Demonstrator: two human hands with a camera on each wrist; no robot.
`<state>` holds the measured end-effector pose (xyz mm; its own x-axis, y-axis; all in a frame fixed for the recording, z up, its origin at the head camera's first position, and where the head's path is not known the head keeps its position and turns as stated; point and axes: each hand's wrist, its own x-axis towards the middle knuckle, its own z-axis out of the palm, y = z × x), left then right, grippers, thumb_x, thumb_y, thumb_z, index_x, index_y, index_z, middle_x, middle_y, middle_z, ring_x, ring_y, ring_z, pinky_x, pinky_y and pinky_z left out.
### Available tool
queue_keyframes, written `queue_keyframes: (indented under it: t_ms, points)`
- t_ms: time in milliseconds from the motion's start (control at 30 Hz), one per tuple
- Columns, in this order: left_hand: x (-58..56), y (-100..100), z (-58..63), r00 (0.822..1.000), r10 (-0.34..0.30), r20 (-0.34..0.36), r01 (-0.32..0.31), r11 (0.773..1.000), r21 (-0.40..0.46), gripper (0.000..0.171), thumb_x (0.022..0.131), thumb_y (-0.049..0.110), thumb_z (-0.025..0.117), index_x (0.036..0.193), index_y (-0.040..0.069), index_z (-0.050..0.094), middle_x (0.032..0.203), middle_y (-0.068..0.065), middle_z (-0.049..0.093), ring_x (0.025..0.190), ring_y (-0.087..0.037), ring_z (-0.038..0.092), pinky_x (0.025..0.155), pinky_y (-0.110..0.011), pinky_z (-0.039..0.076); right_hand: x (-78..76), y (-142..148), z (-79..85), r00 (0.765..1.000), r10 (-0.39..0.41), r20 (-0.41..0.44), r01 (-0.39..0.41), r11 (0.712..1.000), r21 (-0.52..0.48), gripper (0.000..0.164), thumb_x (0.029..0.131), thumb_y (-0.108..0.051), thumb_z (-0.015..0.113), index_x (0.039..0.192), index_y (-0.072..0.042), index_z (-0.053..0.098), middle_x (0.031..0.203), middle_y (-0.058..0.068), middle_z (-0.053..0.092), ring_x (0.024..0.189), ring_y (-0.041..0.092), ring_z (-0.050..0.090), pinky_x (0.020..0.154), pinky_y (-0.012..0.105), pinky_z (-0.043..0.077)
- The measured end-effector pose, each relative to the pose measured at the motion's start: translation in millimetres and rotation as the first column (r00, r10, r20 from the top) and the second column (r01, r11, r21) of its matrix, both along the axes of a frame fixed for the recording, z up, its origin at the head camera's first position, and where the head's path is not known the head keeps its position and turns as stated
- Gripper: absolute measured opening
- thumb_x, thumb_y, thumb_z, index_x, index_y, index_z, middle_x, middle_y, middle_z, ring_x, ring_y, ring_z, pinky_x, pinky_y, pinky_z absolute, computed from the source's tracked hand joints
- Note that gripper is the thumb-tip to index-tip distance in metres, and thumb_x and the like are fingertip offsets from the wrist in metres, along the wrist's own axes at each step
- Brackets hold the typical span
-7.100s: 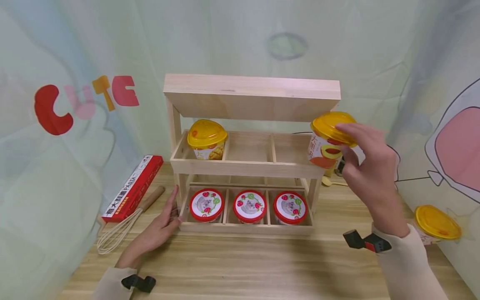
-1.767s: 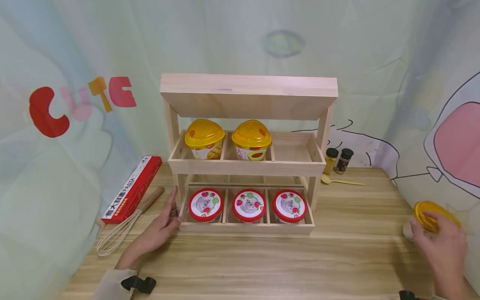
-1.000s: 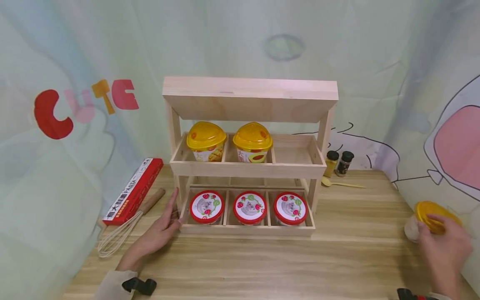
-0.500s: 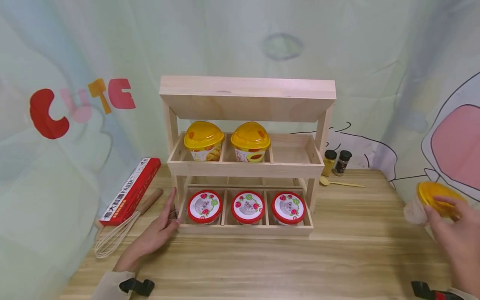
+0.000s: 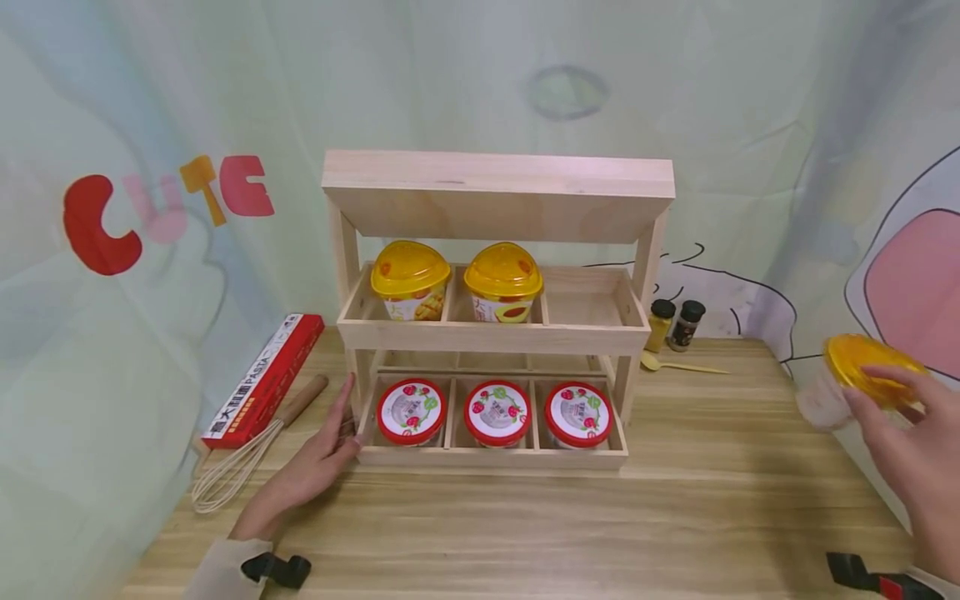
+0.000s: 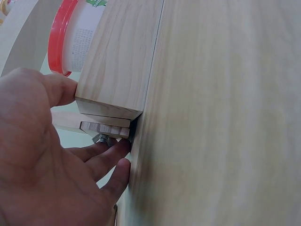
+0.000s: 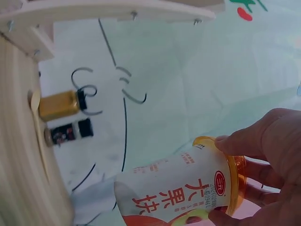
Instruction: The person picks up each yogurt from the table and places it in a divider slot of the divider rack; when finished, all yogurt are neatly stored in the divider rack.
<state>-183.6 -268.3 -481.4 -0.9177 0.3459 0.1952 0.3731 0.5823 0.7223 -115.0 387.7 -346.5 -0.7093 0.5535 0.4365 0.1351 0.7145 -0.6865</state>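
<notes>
My right hand (image 5: pixel 911 433) grips a yogurt cup (image 7: pixel 174 188) by its yellow lid (image 5: pixel 870 367), thumb and fingers around the lid's edge. The cup is tilted and raised off the table at the far right. My left hand (image 5: pixel 315 467) holds the lower left corner of the wooden shelf (image 5: pixel 495 339), thumb at the front edge and fingers bent behind the side in the left wrist view. Two yellow-lidded cups (image 5: pixel 504 279) stand in the upper tier's left and middle compartments; the right one is bare. Three red-lidded tubs (image 5: pixel 497 414) fill the lower tier.
A red pasta box (image 5: pixel 266 379) and a whisk (image 5: pixel 258 446) lie left of the shelf. Two black-capped spice jars (image 5: pixel 686 325) and a wooden spoon (image 5: pixel 678 367) are behind its right side. Printed curtains surround the wooden table (image 5: pixel 525 533).
One yellow-lidded cup went into the upper middle compartment. My right hand then reached to the far right, took another cup and lifted it. The left hand stayed at the shelf.
</notes>
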Motion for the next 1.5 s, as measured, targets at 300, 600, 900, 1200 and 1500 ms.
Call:
queue_keyframes:
  t_ms: [300,600,900,1200,1500]
  points:
    - [0.0,0.5,-1.4,1.0,0.005,0.017,-0.005,1.0,0.001,0.094,0.108,0.01,0.054,0.174,0.027,-0.011,0.17,-0.04,0.026,0.147,-0.062,0.046,0.112,-0.076,0.044,-9.5,-28.3,30.4,0.986,0.159,-0.046,-0.155,0.984,0.086,0.04,0.102,-0.02,0.075,0.139,-0.009,0.071,0.14,-0.014,0.064,0.127,-0.001,0.051,0.11,0.008,0.043]
    - [-0.2,-0.9,-0.3,1.0,0.002,0.013,-0.002,1.0,-0.001,0.094,0.109,0.011,0.054,0.174,0.028,-0.011,0.171,-0.039,0.024,0.146,-0.063,0.046,0.111,-0.077,0.044,-24.3,-67.5,59.1,0.924,0.363,-0.115,-0.347,0.927,0.143,0.038,0.098,-0.019,0.08,0.135,-0.012,0.074,0.136,-0.01,0.067,0.118,-0.008,0.049,0.089,-0.005,0.041]
    - [1.0,-0.5,-1.7,1.0,0.012,0.02,-0.012,1.0,0.0,0.094,0.108,0.01,0.053,0.173,0.03,-0.011,0.172,-0.038,0.023,0.15,-0.064,0.04,0.113,-0.079,0.039,-39.5,-99.0,81.1,0.853,0.492,-0.172,-0.47,0.869,0.154,0.035,0.095,-0.012,0.082,0.13,-0.013,0.076,0.125,-0.027,0.065,0.117,-0.002,0.056,0.092,-0.001,0.045]
    - [0.4,0.5,-3.4,1.0,0.002,0.005,-0.002,1.0,0.008,0.093,0.108,0.009,0.053,0.174,0.029,-0.01,0.171,-0.039,0.025,0.148,-0.063,0.044,0.114,-0.078,0.04,-45.4,-109.2,86.8,0.818,0.537,-0.207,-0.504,0.842,0.19,0.036,0.093,-0.007,0.083,0.128,-0.013,0.078,0.122,-0.032,0.066,0.117,-0.005,0.058,0.094,0.001,0.046]
    - [0.4,0.3,-0.2,1.0,0.003,-0.003,-0.003,1.0,-0.001,0.093,0.109,0.011,0.054,0.174,0.026,-0.01,0.17,-0.039,0.028,0.146,-0.061,0.047,0.112,-0.076,0.043,-56.8,-135.0,98.7,0.792,0.585,-0.176,-0.553,0.809,0.199,0.032,0.095,-0.013,0.082,0.127,-0.016,0.078,0.128,-0.011,0.074,0.12,-0.003,0.059,0.099,0.007,0.05]
